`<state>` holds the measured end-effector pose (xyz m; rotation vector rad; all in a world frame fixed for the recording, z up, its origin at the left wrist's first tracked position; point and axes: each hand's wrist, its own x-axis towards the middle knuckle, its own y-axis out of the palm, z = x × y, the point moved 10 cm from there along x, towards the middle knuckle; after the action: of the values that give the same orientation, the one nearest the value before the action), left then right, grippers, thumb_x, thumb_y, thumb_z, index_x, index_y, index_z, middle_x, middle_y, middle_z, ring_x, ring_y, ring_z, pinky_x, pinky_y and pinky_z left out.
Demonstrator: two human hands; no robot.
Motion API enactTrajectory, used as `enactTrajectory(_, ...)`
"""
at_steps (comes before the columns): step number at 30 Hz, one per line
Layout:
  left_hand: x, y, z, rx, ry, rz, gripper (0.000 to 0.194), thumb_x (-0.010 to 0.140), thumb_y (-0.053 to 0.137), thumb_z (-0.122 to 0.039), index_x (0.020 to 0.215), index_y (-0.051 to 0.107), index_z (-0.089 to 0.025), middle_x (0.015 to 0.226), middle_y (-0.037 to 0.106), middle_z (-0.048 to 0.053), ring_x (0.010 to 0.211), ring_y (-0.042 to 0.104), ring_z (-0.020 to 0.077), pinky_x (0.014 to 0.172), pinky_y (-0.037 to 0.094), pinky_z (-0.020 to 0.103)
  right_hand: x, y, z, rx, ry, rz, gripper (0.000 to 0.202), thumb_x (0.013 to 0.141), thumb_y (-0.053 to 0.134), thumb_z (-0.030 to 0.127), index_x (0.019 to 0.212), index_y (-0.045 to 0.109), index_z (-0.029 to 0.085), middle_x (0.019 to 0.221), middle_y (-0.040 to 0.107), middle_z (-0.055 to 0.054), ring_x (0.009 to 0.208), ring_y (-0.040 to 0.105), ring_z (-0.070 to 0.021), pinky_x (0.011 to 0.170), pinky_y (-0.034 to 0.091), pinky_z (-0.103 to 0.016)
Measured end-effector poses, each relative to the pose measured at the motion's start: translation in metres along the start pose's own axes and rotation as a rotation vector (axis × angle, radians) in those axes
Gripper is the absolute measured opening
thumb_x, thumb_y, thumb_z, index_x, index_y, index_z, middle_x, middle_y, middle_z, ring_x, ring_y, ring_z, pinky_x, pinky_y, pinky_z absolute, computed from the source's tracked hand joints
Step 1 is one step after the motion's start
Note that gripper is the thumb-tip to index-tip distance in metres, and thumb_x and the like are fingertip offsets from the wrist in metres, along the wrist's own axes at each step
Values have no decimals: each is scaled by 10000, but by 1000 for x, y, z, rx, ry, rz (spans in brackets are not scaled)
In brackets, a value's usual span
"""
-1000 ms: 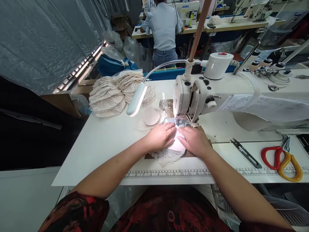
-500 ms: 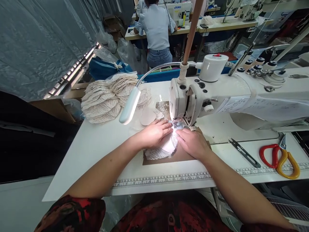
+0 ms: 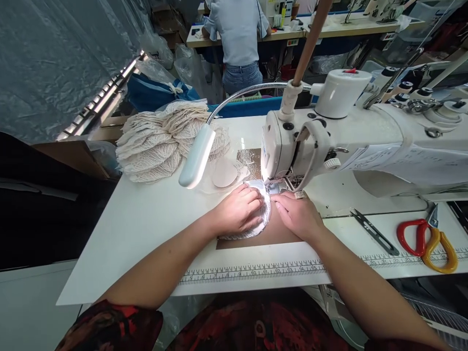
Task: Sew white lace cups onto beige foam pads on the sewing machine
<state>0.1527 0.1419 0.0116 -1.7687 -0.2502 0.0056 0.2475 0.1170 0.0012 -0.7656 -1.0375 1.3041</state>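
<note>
A rounded white lace fabric piece (image 3: 263, 220) lies under the lamp light, its far edge by the presser foot of a white sewing machine (image 3: 280, 146). My left hand (image 3: 239, 209) rests on this piece with bent fingers, gathering and pressing it. At the piece's right edge, close to the needle area, my right hand (image 3: 300, 213) has its thumb and forefinger closed together on the edge; its other fingers are curled underneath. A brown sheet (image 3: 281, 231) lies beneath the lace. The exact grip of the right fingertips is small in view.
Stacked lace pieces (image 3: 149, 146) and a pale round disc (image 3: 224, 173) lie to the left. A lamp (image 3: 197, 156) hangs over the table. Thread snips (image 3: 375, 233) and red-and-yellow scissors (image 3: 426, 241) lie right. A person (image 3: 239, 34) sits at a table beyond.
My left hand has gone from flat, extended fingers to bent ones and drawn slightly back from the needle. The lace piece has turned under it. The view has shifted a little.
</note>
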Motion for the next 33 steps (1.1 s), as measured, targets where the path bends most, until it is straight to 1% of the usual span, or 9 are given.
enactTrajectory(5, 0, -2, 1, -17, 17, -34, 302, 933, 497, -350, 1098, 609, -124, 1055, 611, 157, 1063, 546, 288, 988, 413, 470, -1, 2, 5, -15, -56, -11, 330, 914, 413, 180, 1067, 703, 225, 902, 703, -57, 756, 597, -172, 623, 389, -262)
enactTrajectory(8, 0, -2, 2, -32, 15, -50, 282, 930, 503, -345, 1081, 608, -131, 1038, 612, 153, 1034, 554, 282, 958, 430, 457, -1, 8, 10, -67, -114, 21, 333, 895, 429, 157, 1056, 713, 218, 901, 693, -58, 743, 582, -167, 594, 359, -268)
enactTrajectory(12, -2, -3, 4, -68, 18, -73, 260, 935, 491, -332, 1072, 604, -141, 1032, 613, 145, 1022, 556, 270, 939, 444, 434, -2, 14, 13, -137, -144, 62, 342, 864, 436, 120, 1041, 716, 205, 861, 665, -63, 713, 543, -164, 570, 317, -276)
enactTrajectory(18, 0, -2, 9, -71, -20, -83, 263, 935, 480, -306, 1079, 604, -124, 1040, 617, 152, 1027, 556, 273, 939, 454, 438, 0, 16, 14, -214, -131, 35, 352, 843, 443, 95, 1050, 707, 200, 837, 645, -63, 671, 492, -166, 562, 292, -286)
enactTrajectory(22, 2, -2, 14, -67, -75, -106, 263, 937, 459, -306, 1061, 608, -128, 1028, 622, 146, 993, 563, 269, 923, 470, 455, 2, 17, 9, -228, -77, 34, 356, 860, 441, 105, 1087, 694, 207, 834, 644, -63, 667, 497, -166, 557, 289, -290)
enactTrajectory(24, 2, -2, 16, -63, -88, -114, 268, 937, 458, -308, 1062, 611, -127, 1029, 624, 147, 988, 566, 269, 923, 472, 464, 1, 16, 9, -220, -83, 25, 362, 868, 436, 110, 1107, 689, 210, 850, 654, -64, 679, 506, -167, 565, 300, -288)
enactTrajectory(27, 1, -4, 13, -47, -58, -139, 267, 936, 481, -304, 1084, 615, -127, 1092, 628, 157, 1067, 559, 281, 971, 446, 475, -1, 14, 13, -194, -142, 18, 360, 873, 432, 118, 1102, 692, 214, 880, 669, -60, 689, 513, -163, 578, 320, -283)
enactTrajectory(30, 0, -7, 6, -26, 16, -148, 251, 953, 469, -234, 1143, 607, -145, 1203, 623, 153, 1196, 516, 283, 1051, 376, 489, -4, 15, 20, -161, -214, 38, 326, 876, 432, 129, 1026, 711, 210, 891, 669, -60, 697, 518, -156, 590, 330, -277)
enactTrajectory(33, 1, -5, 0, -32, 94, -105, 267, 968, 431, -173, 1175, 599, -152, 1166, 649, 139, 1187, 530, 262, 1051, 365, 475, -6, 16, 25, -139, -261, 48, 297, 888, 436, 142, 958, 718, 205, 860, 660, -57, 706, 522, -152, 609, 340, -274)
